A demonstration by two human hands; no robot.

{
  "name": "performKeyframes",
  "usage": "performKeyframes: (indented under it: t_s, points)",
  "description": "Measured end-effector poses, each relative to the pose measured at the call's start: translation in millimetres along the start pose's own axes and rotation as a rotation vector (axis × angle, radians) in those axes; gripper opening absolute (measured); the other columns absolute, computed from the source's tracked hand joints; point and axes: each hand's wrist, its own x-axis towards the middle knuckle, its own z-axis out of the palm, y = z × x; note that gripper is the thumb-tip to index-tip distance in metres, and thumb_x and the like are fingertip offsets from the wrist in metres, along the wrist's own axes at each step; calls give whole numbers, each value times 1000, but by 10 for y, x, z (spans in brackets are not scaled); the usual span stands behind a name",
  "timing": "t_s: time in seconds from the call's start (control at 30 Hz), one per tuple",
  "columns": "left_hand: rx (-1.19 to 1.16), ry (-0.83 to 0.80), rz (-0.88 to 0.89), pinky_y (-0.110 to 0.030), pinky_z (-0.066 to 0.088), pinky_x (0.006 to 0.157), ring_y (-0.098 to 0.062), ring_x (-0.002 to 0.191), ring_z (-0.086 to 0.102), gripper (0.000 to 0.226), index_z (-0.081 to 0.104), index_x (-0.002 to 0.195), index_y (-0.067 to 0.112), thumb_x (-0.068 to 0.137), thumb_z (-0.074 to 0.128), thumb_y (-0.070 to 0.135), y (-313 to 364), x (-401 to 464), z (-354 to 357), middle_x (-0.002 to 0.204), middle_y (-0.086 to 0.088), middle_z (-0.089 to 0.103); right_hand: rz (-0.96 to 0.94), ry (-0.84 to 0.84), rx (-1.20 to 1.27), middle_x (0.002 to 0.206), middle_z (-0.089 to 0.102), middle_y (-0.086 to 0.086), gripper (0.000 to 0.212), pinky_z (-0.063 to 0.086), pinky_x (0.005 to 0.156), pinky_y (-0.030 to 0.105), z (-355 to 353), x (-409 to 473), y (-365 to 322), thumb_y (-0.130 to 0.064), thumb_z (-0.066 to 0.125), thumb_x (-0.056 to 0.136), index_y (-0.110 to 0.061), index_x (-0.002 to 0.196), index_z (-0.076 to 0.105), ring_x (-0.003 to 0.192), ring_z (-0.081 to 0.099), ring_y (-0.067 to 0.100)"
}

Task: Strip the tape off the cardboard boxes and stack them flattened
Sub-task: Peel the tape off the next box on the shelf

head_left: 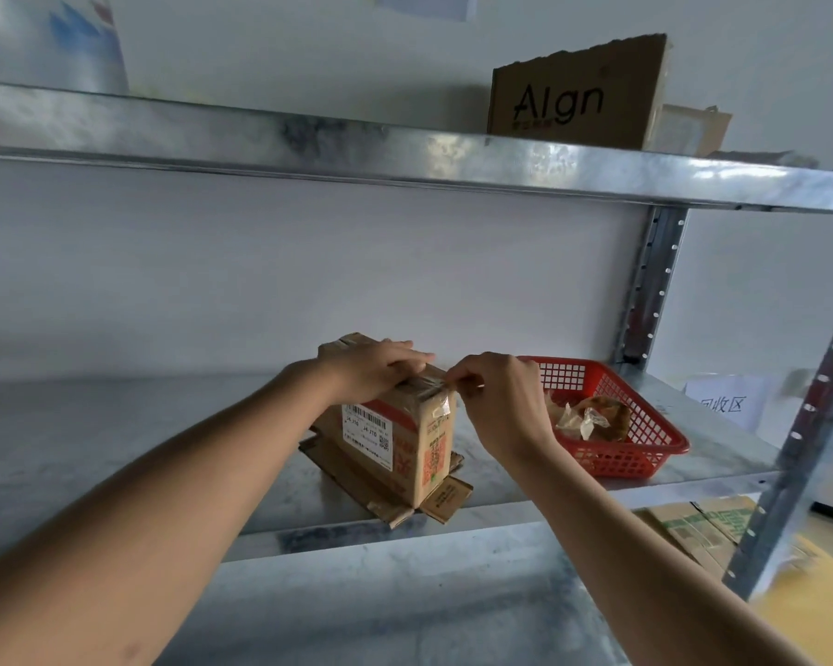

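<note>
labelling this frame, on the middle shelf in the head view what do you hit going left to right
left hand pressing down on the top of the cardboard box → right hand, its fingers pinching the tape at the box's top right corner → red basket with crumpled tape → white paper sign

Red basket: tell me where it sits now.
In the head view the red basket sits on the middle shelf, right of the taped box, just beyond the right hand.
</note>
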Motion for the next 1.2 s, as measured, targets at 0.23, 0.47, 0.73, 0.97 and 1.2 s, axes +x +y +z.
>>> performKeyframes:
  t_s: [0.23, 0.47, 0.73, 0.97, 1.2]
  points:
    - [34, 51, -33, -43, 22, 112, -17, 156, 17, 46, 40, 151, 55, 106, 31, 60, -45, 63, 3, 171, 10, 19, 24, -10, 233, 86, 78, -8, 17, 61, 69, 29, -144, -86, -26, -4, 77, 86, -19, 89, 84, 74, 72, 6]
    - [76, 154, -158, -24, 40, 71, -4, 97, 59, 46, 46, 151, 44, 106, 36, 50, -10, 184, 53, 145, 17, 50, -20, -136, 754, 88, 79, -3, 23, 61, 76, 25, -343, -65, -127, 0, 75, 86, -21, 91, 81, 82, 76, 16]
    - [134, 92, -77, -41, 24, 98, -22, 153, 26, 34, 39, 134, 72, 105, 26, 61, -41, 87, 55, 170, 13, 21, 411, -182, 679, 97, 79, -10, 8, 64, 82, 45, -129, 130, -25, -22, 75, 94, -24, 98, 82, 80, 77, 11]
    - [45, 78, -66, -44, 27, 111, -21, 157, 16, 45, 39, 150, 55, 107, 27, 53, -76, 103, 75, 171, 9, 17, 379, -249, 610, 88, 78, -7, 17, 62, 74, 36, -60, 104, -117, -14, 90, 76, -26, 83, 81, 83, 76, 16]
    - [70, 105, -109, -43, 22, 108, -17, 157, 17, 41, 38, 144, 66, 106, 24, 59, -36, 111, 80, 169, 17, 19, 297, -385, 599, 88, 78, -11, 11, 55, 65, 24, -96, 69, -90, -18, 81, 86, -29, 87, 83, 84, 73, 14]
